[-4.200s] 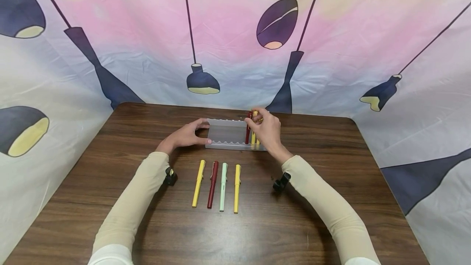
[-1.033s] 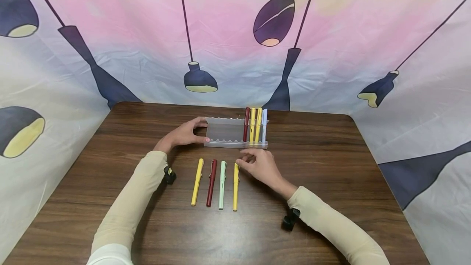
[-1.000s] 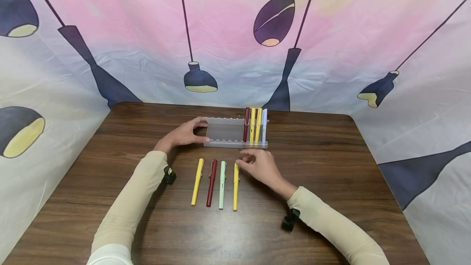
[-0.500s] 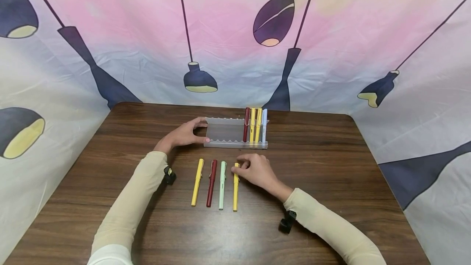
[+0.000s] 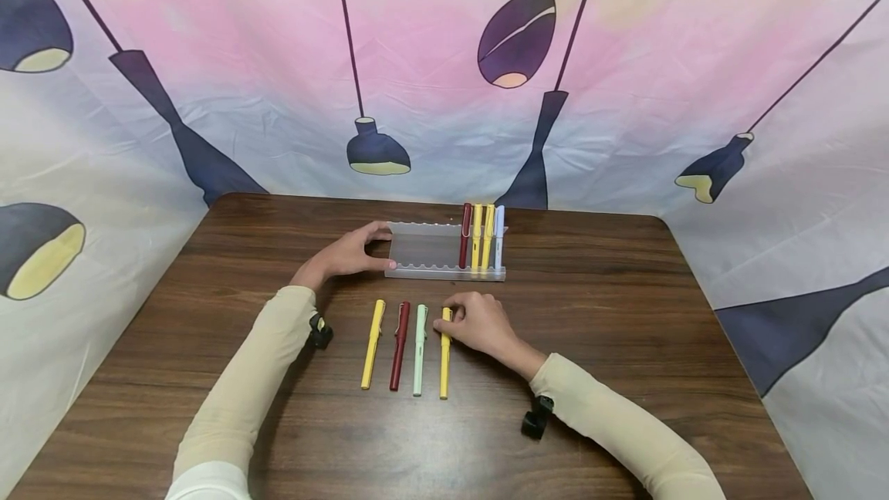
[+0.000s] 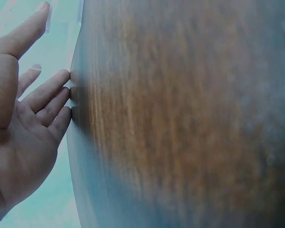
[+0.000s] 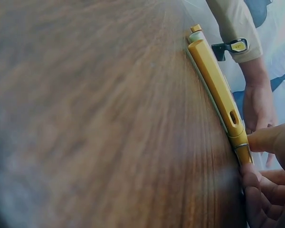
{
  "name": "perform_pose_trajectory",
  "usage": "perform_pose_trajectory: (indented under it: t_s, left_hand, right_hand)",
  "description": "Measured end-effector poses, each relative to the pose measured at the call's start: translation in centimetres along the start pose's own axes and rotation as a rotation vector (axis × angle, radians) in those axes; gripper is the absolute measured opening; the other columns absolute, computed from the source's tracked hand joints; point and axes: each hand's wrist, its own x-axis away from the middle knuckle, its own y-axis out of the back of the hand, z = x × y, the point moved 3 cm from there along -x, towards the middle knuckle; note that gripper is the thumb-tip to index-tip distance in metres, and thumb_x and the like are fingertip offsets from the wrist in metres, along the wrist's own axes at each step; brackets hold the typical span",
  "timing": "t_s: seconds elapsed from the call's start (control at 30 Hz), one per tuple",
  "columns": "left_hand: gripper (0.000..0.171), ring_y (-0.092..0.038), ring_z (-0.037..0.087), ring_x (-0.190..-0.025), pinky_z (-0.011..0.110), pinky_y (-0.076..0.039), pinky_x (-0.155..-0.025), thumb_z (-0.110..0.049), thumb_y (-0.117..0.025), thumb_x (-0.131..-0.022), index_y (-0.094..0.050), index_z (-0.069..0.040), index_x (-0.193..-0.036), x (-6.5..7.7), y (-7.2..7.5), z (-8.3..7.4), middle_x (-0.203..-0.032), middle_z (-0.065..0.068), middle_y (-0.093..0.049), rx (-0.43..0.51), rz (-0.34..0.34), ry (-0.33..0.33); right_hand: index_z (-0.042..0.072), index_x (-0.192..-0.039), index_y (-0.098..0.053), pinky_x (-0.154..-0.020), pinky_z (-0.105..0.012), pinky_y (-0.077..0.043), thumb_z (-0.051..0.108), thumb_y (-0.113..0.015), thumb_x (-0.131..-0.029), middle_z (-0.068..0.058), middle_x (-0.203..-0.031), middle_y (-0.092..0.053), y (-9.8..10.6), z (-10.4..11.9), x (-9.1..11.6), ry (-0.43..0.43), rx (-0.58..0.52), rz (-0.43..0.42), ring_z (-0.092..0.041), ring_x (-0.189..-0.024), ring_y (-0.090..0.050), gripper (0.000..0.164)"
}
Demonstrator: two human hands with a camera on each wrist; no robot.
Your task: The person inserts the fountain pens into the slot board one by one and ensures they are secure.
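A clear plastic pen rack (image 5: 444, 274) with scalloped rails stands toward the back of the table. My left hand (image 5: 345, 253) touches its left end, thumb at the front corner; in the left wrist view the fingers (image 6: 47, 99) look fairly straight. Dark red (image 5: 464, 238), yellow (image 5: 476, 241), second yellow (image 5: 488, 241) and pale blue (image 5: 498, 241) pens sit in its right-hand slots. In front, my right hand (image 5: 482, 324) pinches the clip end of a yellow pen (image 5: 445, 365) between thumb and fingers. That pen still lies on the table.
Left of the pinched pen lie a mint green pen (image 5: 420, 353), a dark red pen (image 5: 399, 349) and another yellow pen (image 5: 372, 346), roughly parallel. A printed cloth backdrop (image 5: 444, 83) hangs behind the wooden table (image 5: 590, 276).
Over four seconds ago my right hand was at the racked pens. It has come forward to the yellow pen, then slid slightly left and closed its fingertips on it. My left hand stays put.
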Motion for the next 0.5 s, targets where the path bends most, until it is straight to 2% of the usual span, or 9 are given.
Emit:
perform_pose_trajectory:
  t_s: [0.5]
  left_hand:
    - [0.095,-0.03,0.034,-0.151,0.057,-0.025,-0.121,-0.038,-0.081,-0.089,-0.027,-0.007,-0.16,0.11,0.0,-0.01,-0.155,0.014,-0.047,0.0,0.0,0.005]
  right_hand:
    - [0.009,-0.102,-0.078,-0.047,-0.023,-0.044,0.024,-0.083,-0.086,0.012,-0.062,-0.062,-0.2,0.12,-0.13,0.016,-0.028,-0.033,-0.003,-0.047,-0.052,0.023]
